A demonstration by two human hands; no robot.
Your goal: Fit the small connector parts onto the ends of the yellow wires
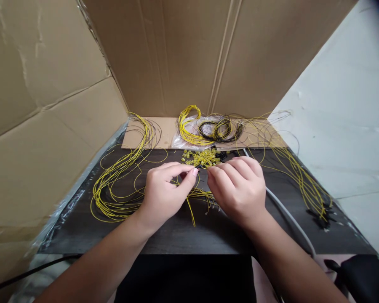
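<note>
My left hand pinches a small black piece between thumb and forefinger, over the middle of the dark table. Close beside it on the right, my right hand is closed, its fingertips turned down and mostly hidden; what they hold, if anything, does not show. Just beyond both hands lies a pile of small yellow plastic pieces, with some black pieces at its right side. Below and between the hands, a bundle of yellow wires ends in small metal tips.
A looped yellow wire bundle lies at left. Yellow wires with black ends hang together at right. Coiled yellow wire and black wire rest on a clear bag at the back. A white cable crosses the table. Cardboard walls stand behind.
</note>
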